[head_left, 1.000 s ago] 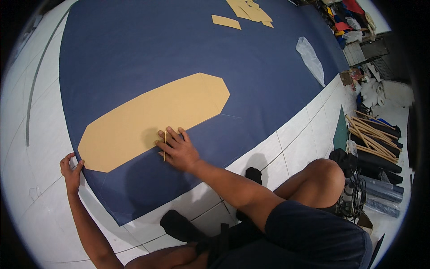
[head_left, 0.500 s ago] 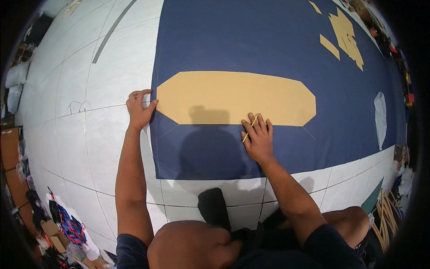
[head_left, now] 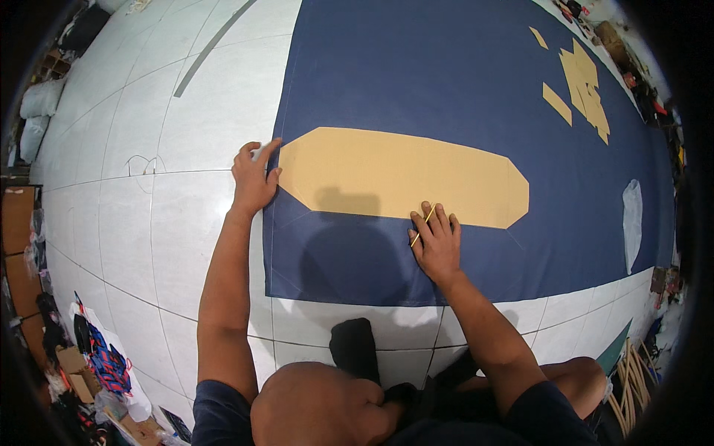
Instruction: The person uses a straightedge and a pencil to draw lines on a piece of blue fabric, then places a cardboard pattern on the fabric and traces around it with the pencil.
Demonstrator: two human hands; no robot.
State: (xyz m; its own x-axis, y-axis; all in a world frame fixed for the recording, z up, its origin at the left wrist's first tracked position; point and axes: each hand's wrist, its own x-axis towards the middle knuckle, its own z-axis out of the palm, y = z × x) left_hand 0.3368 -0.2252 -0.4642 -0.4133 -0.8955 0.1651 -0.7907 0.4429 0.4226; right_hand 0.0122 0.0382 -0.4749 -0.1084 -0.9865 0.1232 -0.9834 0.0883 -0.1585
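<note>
At the lower left of the frame, brown cardboard boxes (head_left: 71, 360) stand on the floor (head_left: 111, 230); their contents cannot be made out. Left of centre, the left hand (head_left: 255, 178) has thumb and fingers spread, tips at the left end of the tan panel (head_left: 401, 175). The panel lies flat at the centre, on the dark blue sheet (head_left: 401, 82). Risk: uneven pressure from either hand could rotate the panel out of line with the sheet's edge. Right of centre, the right hand (head_left: 439, 249) rests on the panel's lower edge, fingers spread, a thin yellow stick (head_left: 422, 226) between them; a loose hold could let it drop or mark the sheet. At far right lies a flat, translucent plastic bag (head_left: 632, 223); no contents are discernible.
</note>
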